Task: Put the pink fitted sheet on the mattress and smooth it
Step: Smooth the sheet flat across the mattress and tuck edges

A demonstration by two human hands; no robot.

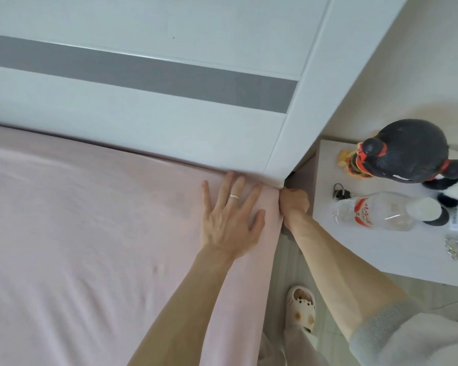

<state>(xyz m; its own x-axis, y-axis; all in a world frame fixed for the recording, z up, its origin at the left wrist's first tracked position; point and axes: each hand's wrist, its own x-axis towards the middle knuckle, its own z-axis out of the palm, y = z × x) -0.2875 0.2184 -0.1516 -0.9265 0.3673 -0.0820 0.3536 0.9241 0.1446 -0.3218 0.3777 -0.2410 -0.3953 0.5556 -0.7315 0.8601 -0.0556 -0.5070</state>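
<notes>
The pink fitted sheet (90, 233) covers the top of the mattress and hangs down its right side; the mattress itself is hidden under it. Faint wrinkles run across the sheet at lower left. My left hand (230, 217) lies flat with spread fingers on the sheet, pressing it at the corner beside the headboard (143, 122). My right hand (294, 203) is at the side of that corner, below the headboard's end, its fingers curled on the sheet's side fabric. Its fingertips are hidden.
A pale nightstand (354, 247) stands close to the bed's right side, carrying a plastic bottle (376, 212), a plush toy (407, 151), keys and small items. A narrow strip of floor with my slippered foot (302, 307) separates bed and nightstand.
</notes>
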